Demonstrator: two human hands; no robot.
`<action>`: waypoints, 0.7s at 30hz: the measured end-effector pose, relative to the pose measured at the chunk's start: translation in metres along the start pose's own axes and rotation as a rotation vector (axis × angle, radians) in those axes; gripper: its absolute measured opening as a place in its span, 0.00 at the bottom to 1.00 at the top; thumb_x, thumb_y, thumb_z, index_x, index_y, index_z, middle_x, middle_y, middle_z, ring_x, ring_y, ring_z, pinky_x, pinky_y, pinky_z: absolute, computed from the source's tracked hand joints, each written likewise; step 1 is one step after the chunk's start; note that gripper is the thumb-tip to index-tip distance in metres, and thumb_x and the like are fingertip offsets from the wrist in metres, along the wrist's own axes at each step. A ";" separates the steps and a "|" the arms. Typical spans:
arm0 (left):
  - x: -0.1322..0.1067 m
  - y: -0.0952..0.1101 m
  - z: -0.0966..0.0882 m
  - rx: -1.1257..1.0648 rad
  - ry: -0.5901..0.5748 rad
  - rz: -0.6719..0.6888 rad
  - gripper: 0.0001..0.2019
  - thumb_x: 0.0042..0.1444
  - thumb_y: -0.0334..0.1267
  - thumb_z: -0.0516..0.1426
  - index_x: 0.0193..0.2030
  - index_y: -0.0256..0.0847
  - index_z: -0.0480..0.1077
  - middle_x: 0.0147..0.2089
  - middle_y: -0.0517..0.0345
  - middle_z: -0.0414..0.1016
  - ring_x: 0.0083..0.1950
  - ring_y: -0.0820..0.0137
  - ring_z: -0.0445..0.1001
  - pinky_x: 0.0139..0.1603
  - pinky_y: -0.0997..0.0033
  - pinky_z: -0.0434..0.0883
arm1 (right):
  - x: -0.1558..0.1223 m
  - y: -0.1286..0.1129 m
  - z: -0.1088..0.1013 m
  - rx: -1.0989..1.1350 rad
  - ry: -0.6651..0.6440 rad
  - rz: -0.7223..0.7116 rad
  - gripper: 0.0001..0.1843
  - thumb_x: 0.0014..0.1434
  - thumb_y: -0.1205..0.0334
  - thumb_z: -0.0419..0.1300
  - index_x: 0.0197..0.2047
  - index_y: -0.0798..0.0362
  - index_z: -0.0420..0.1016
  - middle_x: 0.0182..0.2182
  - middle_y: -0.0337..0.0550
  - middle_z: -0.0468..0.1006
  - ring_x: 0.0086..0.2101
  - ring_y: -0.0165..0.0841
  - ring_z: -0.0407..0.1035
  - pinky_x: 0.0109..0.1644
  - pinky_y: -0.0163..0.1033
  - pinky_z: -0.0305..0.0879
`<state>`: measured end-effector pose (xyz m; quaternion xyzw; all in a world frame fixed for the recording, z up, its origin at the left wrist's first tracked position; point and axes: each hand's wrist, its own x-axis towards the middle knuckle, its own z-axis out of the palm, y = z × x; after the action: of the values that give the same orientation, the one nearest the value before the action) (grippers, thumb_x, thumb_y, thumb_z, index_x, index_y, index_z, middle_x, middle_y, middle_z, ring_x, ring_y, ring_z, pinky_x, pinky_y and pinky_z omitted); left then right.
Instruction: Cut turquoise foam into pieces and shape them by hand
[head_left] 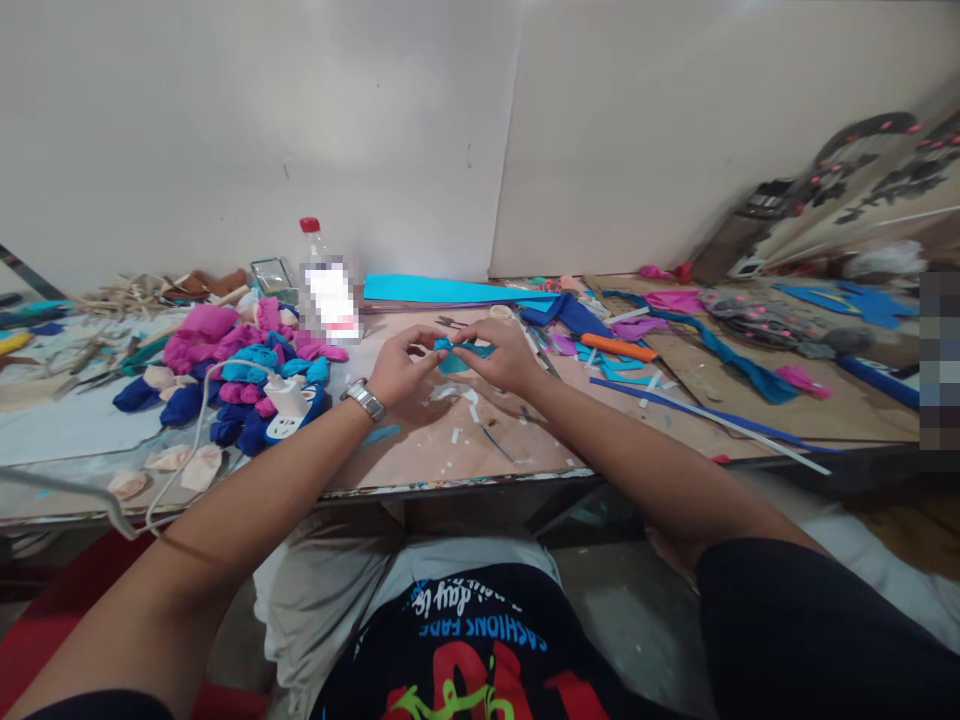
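Note:
Both my hands meet over the middle of the low work table [465,450]. My left hand [401,362], with a metal watch on its wrist, pinches the left end of a small turquoise foam piece [459,355]. My right hand [501,352] pinches the same piece from the right, fingers curled over it. The piece is held just above the brown board, and part of it is hidden by my fingers.
A heap of pink, turquoise and dark blue foam petals [240,365] lies at the left with a white power strip [286,405] on it. Behind stands a red-capped plastic bottle [322,285]. A turquoise sheet [450,290], an orange tool [619,348] and blue strips [712,415] lie to the right.

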<state>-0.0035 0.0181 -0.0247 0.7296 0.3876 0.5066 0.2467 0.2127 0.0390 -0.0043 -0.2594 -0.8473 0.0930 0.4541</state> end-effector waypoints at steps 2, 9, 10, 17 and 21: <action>0.000 0.001 0.000 0.029 0.011 -0.001 0.14 0.58 0.46 0.65 0.47 0.42 0.78 0.45 0.52 0.81 0.45 0.66 0.78 0.47 0.65 0.75 | 0.001 0.000 -0.001 -0.043 -0.020 -0.042 0.10 0.63 0.52 0.66 0.40 0.48 0.83 0.39 0.45 0.86 0.42 0.41 0.78 0.51 0.48 0.69; -0.002 0.004 0.001 0.008 -0.018 -0.003 0.14 0.58 0.48 0.65 0.46 0.42 0.78 0.46 0.50 0.82 0.45 0.65 0.78 0.47 0.62 0.75 | 0.001 0.003 -0.002 -0.095 -0.033 -0.052 0.10 0.64 0.52 0.64 0.37 0.48 0.82 0.36 0.44 0.85 0.40 0.41 0.76 0.49 0.49 0.67; -0.002 0.004 0.002 -0.009 -0.021 -0.004 0.14 0.60 0.48 0.63 0.46 0.42 0.78 0.46 0.50 0.82 0.45 0.65 0.78 0.48 0.63 0.75 | 0.001 0.003 -0.002 -0.104 -0.034 -0.047 0.10 0.64 0.52 0.64 0.37 0.48 0.82 0.35 0.44 0.84 0.39 0.41 0.76 0.48 0.49 0.67; -0.002 0.000 0.002 -0.020 -0.011 -0.016 0.16 0.60 0.49 0.63 0.48 0.41 0.77 0.46 0.51 0.82 0.45 0.66 0.79 0.47 0.65 0.75 | 0.001 -0.003 -0.003 -0.125 -0.055 -0.047 0.10 0.62 0.52 0.66 0.39 0.49 0.82 0.36 0.44 0.86 0.38 0.40 0.78 0.46 0.46 0.67; -0.003 0.000 0.003 -0.007 -0.018 -0.025 0.18 0.58 0.48 0.65 0.52 0.41 0.77 0.45 0.51 0.82 0.45 0.66 0.79 0.48 0.64 0.74 | 0.002 -0.003 -0.005 -0.153 -0.082 -0.084 0.11 0.60 0.50 0.69 0.40 0.48 0.83 0.37 0.44 0.87 0.39 0.42 0.79 0.47 0.47 0.67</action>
<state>-0.0015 0.0159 -0.0269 0.7284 0.3925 0.4982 0.2591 0.2150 0.0374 0.0013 -0.2537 -0.8799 0.0195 0.4013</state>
